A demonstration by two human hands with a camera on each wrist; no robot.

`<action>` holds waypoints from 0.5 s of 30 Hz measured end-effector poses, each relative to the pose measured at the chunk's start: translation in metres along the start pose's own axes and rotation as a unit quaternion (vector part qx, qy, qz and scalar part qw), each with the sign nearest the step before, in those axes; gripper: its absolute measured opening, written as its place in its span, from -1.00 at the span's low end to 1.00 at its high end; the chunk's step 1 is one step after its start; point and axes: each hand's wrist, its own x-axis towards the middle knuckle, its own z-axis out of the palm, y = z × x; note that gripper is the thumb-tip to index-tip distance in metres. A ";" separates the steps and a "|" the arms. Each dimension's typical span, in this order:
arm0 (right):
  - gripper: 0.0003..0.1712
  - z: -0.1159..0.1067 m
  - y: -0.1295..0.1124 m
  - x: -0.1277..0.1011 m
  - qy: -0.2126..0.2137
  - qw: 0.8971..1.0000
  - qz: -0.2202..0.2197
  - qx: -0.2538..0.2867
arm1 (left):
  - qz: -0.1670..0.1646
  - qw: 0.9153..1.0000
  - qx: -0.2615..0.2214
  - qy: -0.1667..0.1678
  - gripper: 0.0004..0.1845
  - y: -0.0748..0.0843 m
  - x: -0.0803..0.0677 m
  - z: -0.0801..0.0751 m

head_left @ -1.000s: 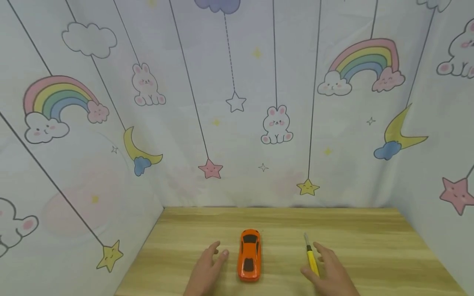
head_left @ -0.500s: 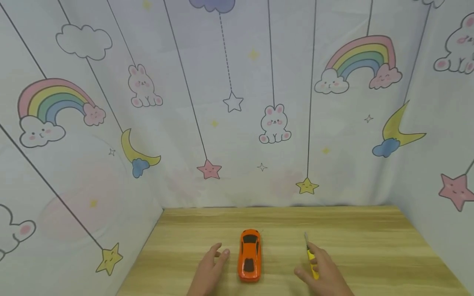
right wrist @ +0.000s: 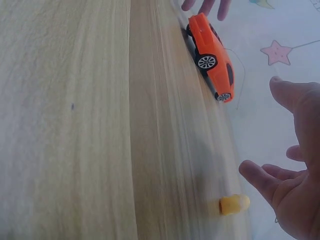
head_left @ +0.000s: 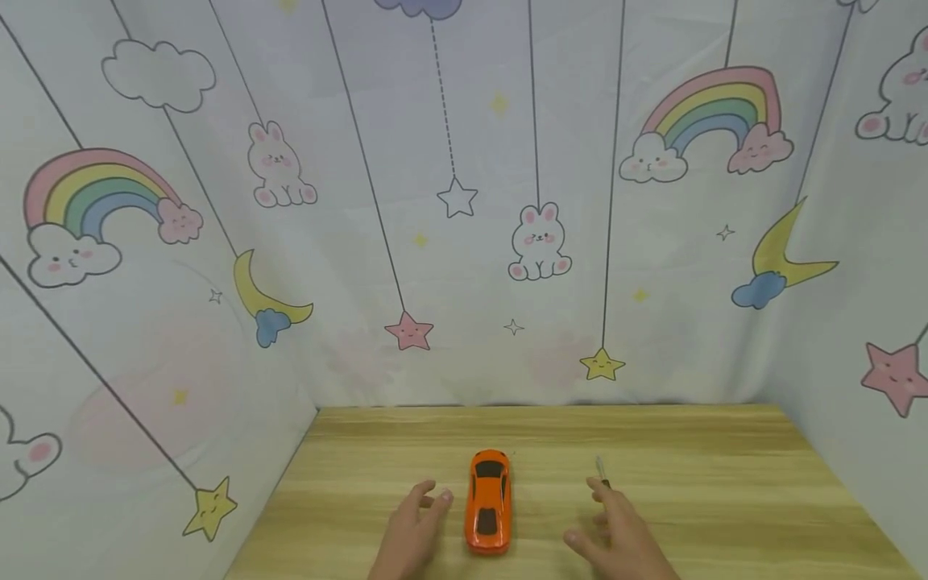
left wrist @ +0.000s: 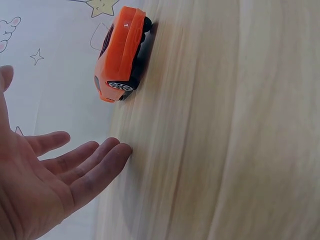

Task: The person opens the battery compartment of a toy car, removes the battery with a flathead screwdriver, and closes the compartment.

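Observation:
An orange toy car [head_left: 489, 503] with dark windows stands on the wooden table between both hands. My left hand [head_left: 413, 528] is held just left of it, fingers loosely spread; the left wrist view shows this hand [left wrist: 55, 185] holding nothing, apart from the car [left wrist: 120, 55]. To the right, my right hand [head_left: 618, 532] hovers with relaxed fingers over a slim screwdriver-like tool [head_left: 599, 466]. Its thin metal tip shows past the fingers, while the hand hides most of its yellow handle. In the right wrist view the handle's end [right wrist: 232, 204] lies below the open hand [right wrist: 295, 190].
The wood-grain table [head_left: 747, 483] reaches back to a white fabric backdrop [head_left: 464, 282] printed with rainbows, rabbits, stars and moons. Fabric walls also close in the left and right sides.
My right hand has moved left, over the yellow-handled tool, so it now covers most of the handle. My left hand has edged slightly right towards the car. Car and tool stay put.

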 end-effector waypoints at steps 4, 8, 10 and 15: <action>0.03 0.004 0.000 0.003 -0.012 1.000 -0.004 0.012 | -0.002 1.000 -0.005 -0.014 -0.12 -0.002 0.002 0.003; 0.03 0.009 0.001 0.005 -0.035 0.999 0.000 0.029 | -0.006 0.999 -0.017 -0.029 -0.14 -0.006 0.003 0.010; 0.03 0.012 0.001 0.006 -0.053 0.998 0.010 0.041 | -0.008 0.999 -0.026 -0.036 -0.13 -0.008 0.003 0.013; 0.03 0.017 0.002 0.013 -0.081 0.993 0.028 0.078 | -0.002 0.999 -0.025 -0.038 -0.15 -0.003 0.002 0.016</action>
